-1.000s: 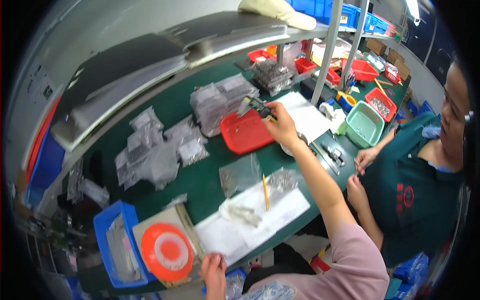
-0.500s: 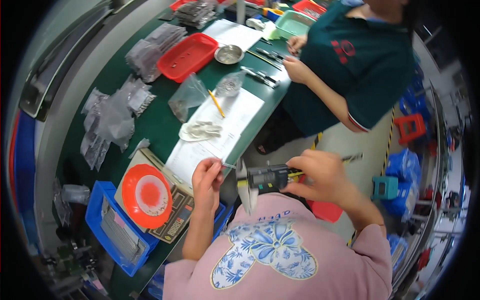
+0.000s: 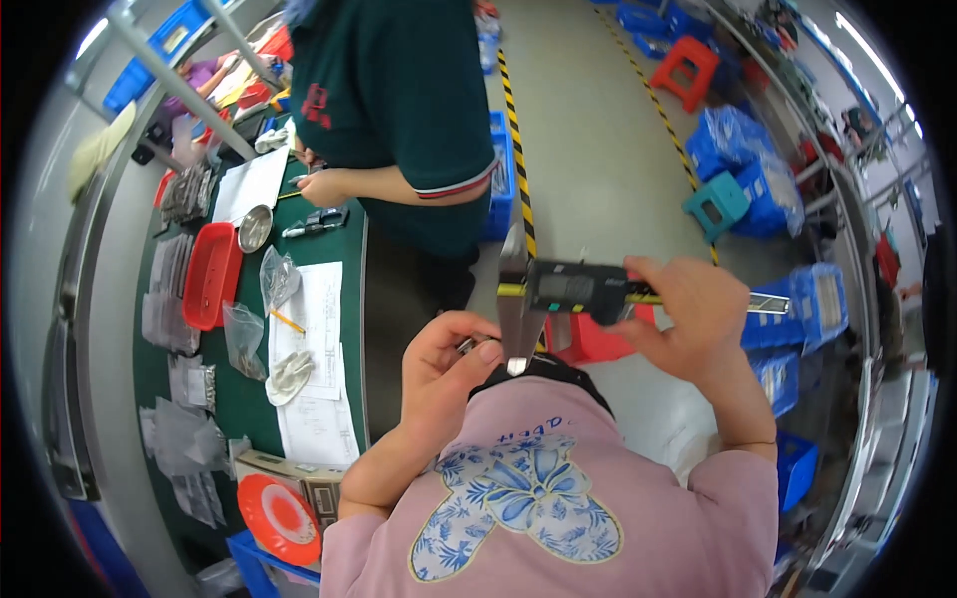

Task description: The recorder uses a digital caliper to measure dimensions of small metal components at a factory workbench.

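The caliper [image 3: 590,291] in front of the pink shirt [image 3: 548,488], likely stiff and light, is gripped by the right hand's [image 3: 698,317] fingers beside its display [image 3: 563,288] (a sensible hold), the left hand [image 3: 444,371] pinching a small metal part [image 3: 467,346]

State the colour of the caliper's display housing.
The display housing is mostly black; it shows best in the head view.

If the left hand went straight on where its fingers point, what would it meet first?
Probably the caliper: its jaws stand just right of the left hand, which pinches a small part. Depth is unclear, so part and jaws may already touch.
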`<state>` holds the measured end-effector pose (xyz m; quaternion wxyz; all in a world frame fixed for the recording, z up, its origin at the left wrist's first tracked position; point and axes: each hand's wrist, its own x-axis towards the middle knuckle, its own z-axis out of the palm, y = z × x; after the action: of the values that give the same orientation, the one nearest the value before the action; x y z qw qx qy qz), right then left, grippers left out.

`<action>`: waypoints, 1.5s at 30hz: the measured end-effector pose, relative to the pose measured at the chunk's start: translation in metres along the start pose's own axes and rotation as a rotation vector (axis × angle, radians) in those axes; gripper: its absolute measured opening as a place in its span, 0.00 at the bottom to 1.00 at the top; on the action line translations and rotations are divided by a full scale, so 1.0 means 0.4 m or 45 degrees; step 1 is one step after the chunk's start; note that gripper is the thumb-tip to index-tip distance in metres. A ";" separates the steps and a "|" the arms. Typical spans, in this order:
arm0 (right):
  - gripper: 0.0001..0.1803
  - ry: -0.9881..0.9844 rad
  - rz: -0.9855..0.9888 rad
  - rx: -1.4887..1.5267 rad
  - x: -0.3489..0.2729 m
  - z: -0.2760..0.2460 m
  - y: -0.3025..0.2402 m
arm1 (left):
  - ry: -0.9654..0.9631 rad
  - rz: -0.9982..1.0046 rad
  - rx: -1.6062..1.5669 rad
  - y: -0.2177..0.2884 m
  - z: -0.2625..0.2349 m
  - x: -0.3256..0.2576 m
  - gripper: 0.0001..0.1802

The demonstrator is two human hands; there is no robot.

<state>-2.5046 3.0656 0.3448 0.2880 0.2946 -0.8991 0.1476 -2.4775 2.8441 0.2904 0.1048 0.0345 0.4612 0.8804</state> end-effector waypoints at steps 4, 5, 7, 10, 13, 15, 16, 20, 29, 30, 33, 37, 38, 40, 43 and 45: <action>0.21 0.037 0.224 -0.008 -0.037 -0.027 0.014 | -0.079 -0.147 -0.004 -0.011 0.056 0.022 0.07; 0.20 0.031 0.293 0.006 -0.041 -0.031 0.012 | -0.079 -0.165 0.009 -0.011 0.061 0.025 0.07; 0.21 0.029 0.305 0.022 -0.048 -0.022 0.011 | -0.131 -0.168 0.082 -0.008 0.065 0.029 0.08; 0.22 0.052 0.273 0.064 -0.050 -0.007 0.014 | -0.148 -0.048 0.102 -0.017 0.070 0.032 0.08; 0.22 0.139 0.333 0.185 -0.053 0.012 0.008 | -0.110 -0.004 0.123 -0.021 0.072 0.029 0.08; 0.21 0.073 0.319 0.192 -0.052 0.016 0.010 | -0.091 0.030 0.139 -0.026 0.072 0.026 0.07; 0.21 0.070 0.309 0.199 -0.052 0.019 0.010 | -0.082 0.059 0.156 -0.029 0.072 0.024 0.07; 0.20 0.055 0.305 0.221 -0.053 0.028 0.020 | -0.041 0.070 0.184 -0.038 0.077 0.026 0.07; 0.18 0.014 0.296 0.206 -0.059 0.030 0.039 | 0.035 -0.019 0.220 -0.048 0.088 0.030 0.07; 0.18 0.012 0.302 0.197 -0.060 0.029 0.040 | 0.045 -0.027 0.224 -0.049 0.091 0.031 0.07; 0.18 0.039 0.298 0.183 -0.064 0.029 0.045 | 0.057 -0.046 0.251 -0.054 0.091 0.032 0.07; 0.18 0.098 0.306 0.184 -0.075 0.039 0.052 | 0.068 0.003 0.315 -0.059 0.089 0.032 0.07; 0.18 0.078 0.315 0.187 -0.075 0.040 0.051 | 0.055 -0.002 0.314 -0.060 0.087 0.033 0.07; 0.18 0.061 0.331 0.181 -0.075 0.040 0.052 | 0.066 0.034 0.318 -0.063 0.085 0.035 0.06; 0.18 0.091 0.308 0.154 -0.075 0.038 0.053 | 0.062 0.023 0.319 -0.061 0.085 0.035 0.06; 0.18 0.098 0.302 0.134 -0.073 0.038 0.052 | 0.043 0.011 0.322 -0.060 0.081 0.035 0.06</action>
<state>-2.5045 3.0883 0.3133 0.2869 0.1952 -0.9069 0.2388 -2.4825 2.8864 0.2888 0.0881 0.0348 0.5699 0.8162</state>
